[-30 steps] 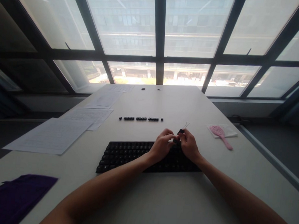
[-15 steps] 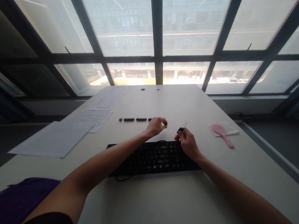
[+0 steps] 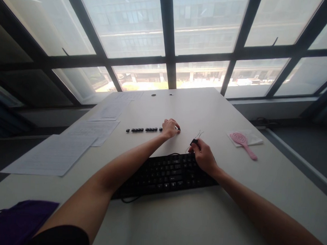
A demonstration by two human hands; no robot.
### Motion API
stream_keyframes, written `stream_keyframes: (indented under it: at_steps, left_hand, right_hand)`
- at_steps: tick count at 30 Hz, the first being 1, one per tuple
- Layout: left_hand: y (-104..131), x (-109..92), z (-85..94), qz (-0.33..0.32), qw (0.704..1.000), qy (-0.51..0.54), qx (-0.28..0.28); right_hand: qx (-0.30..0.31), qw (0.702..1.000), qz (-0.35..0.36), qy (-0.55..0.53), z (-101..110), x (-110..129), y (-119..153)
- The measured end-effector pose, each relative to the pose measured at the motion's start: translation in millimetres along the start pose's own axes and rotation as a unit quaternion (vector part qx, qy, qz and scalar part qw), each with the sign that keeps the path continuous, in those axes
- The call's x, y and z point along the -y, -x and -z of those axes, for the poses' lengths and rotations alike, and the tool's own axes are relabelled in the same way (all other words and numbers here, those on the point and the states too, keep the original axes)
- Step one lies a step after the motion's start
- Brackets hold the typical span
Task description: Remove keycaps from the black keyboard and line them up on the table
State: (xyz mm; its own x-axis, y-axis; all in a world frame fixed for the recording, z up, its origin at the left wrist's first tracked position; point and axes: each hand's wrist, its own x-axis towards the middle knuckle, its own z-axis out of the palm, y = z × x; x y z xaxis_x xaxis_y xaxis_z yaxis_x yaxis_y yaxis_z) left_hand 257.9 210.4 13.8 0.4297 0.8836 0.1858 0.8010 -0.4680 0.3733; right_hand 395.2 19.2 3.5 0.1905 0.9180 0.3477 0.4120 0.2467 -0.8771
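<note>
Beyond the black keyboard [image 3: 166, 173], a row of small black keycaps [image 3: 151, 129] lies on the white table. My left hand [image 3: 171, 128] is at the row's right end, its fingertips closed on a dark keycap [image 3: 178, 129] at the table surface; the hand hides part of the row. My right hand [image 3: 204, 153] is above the keyboard's upper right corner, fingers closed round a keycap puller with a black handle [image 3: 194, 142] and thin wire prongs [image 3: 199, 134].
Paper sheets [image 3: 53, 154] cover the table's left side. A pink hairbrush [image 3: 242, 140] rests on a clear plastic bag [image 3: 256, 140] at the right. Purple cloth [image 3: 21, 217] lies at the lower left. The keyboard's cable [image 3: 130, 200] loops out near its front edge.
My left hand has moved away from me, carrying the keycap down to the right end of the row. My right hand keeps its hold on the puller. The view has shifted slightly.
</note>
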Motion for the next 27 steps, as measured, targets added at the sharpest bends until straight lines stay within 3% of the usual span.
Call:
stream_keyframes:
  at_steps: [11,14,18,23,27]
  left_hand:
    - [-3.5,3.2,0.0,0.058,0.998,-0.005,0.009]
    - [4.7,-2.8,7.7,0.048,0.999,-0.005,0.006]
    - [39.7,-24.4,21.0,-0.041,0.999,0.015,-0.005]
    - [109.5,-53.9,21.5,-0.177,0.976,0.108,0.059]
    - [141.4,-59.9,9.3,-0.187,0.975,0.117,0.038]
  right_hand:
    - [-0.001,1.0,-0.001,-0.004,-0.6,-1.2,0.6]
    - [-0.037,0.999,0.002,-0.025,1.2,0.9,-0.4]
    - [-0.089,0.993,-0.002,-0.075,7.3,0.5,-5.2]
    - [-0.027,0.999,0.012,-0.031,13.7,-5.1,-7.8]
    - [0.014,0.999,0.027,0.032,15.6,-6.2,-4.7]
